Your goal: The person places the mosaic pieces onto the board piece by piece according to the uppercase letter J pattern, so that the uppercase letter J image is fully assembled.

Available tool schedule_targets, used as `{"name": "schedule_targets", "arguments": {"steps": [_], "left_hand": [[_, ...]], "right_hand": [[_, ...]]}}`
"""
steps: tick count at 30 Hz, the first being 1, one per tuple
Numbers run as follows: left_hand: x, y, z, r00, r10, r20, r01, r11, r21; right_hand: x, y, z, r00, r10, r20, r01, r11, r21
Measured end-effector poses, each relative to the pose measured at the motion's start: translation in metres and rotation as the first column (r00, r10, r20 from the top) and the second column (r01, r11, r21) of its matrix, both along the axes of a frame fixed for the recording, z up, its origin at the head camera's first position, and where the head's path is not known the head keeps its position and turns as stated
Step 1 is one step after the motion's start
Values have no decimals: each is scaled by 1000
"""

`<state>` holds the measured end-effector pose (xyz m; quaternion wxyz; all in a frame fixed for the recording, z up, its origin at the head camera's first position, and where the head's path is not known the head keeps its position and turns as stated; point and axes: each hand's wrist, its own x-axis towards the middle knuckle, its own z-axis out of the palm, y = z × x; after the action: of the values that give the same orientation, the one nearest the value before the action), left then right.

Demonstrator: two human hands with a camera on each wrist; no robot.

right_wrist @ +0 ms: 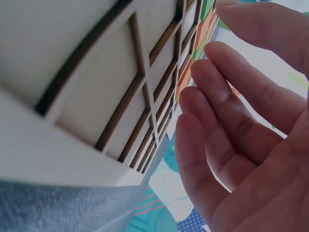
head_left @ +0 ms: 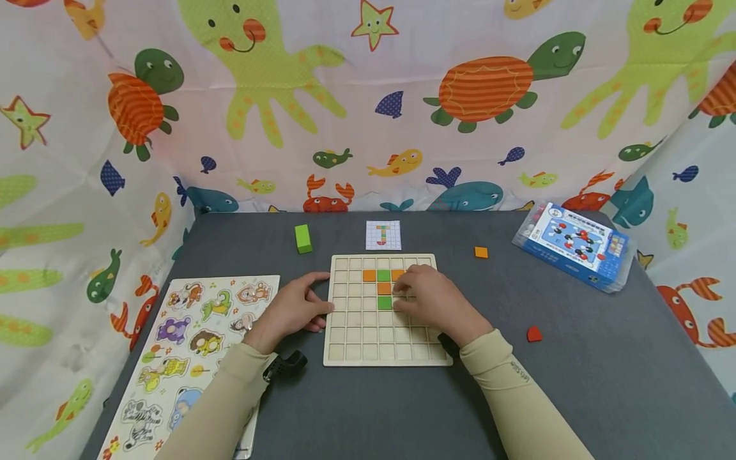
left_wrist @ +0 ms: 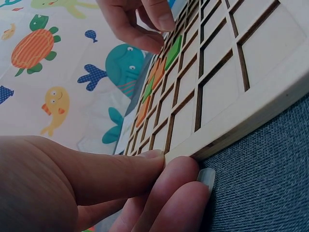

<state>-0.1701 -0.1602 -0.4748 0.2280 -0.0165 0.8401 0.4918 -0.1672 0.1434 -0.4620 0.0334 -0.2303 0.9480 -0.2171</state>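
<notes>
A wooden grid board (head_left: 351, 351) lies flat on the table. My left hand (head_left: 296, 306) grips its left edge, thumb on the rim and curled fingers against the side, as the left wrist view shows. In the board's cells sit orange tiles, one of them (head_left: 384, 289) below the top row of three, and a green tile (head_left: 384, 303) lowest. My right hand (head_left: 434, 300) is over the board's right part, fingers loosely bent, thumb apart, with nothing visible between them. Its thumb is beside the lowest green tile; whether it touches cannot be told.
A pattern card (head_left: 383, 236) and a green block (head_left: 303, 239) are behind the board. An orange square (head_left: 480, 252), a red piece (head_left: 534, 334) and a plastic box (head_left: 575, 246) lie to the right. An animal puzzle board (head_left: 190, 358) is partly under my left arm.
</notes>
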Motion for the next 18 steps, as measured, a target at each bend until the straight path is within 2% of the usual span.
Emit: {"name": "schedule_targets", "arguments": {"steps": [8, 12, 14, 18], "left_hand": [[-1, -1, -3, 1000, 10, -4, -10, 1000, -15], [1, 0, -5, 1000, 2, 0, -2, 1000, -3], [1, 0, -4, 1000, 0, 0, 0, 1000, -4], [1, 1, -3, 1000, -1, -9, 1, 1000, -10]], "right_hand": [[-6, 23, 10, 996, -78, 52, 80, 996, -30], [-12, 55, 13, 983, -150, 103, 156, 986, -58], [-16, 74, 15, 973, -193, 127, 200, 979, -47], [-29, 113, 20, 959, -255, 124, 258, 966, -4]]}}
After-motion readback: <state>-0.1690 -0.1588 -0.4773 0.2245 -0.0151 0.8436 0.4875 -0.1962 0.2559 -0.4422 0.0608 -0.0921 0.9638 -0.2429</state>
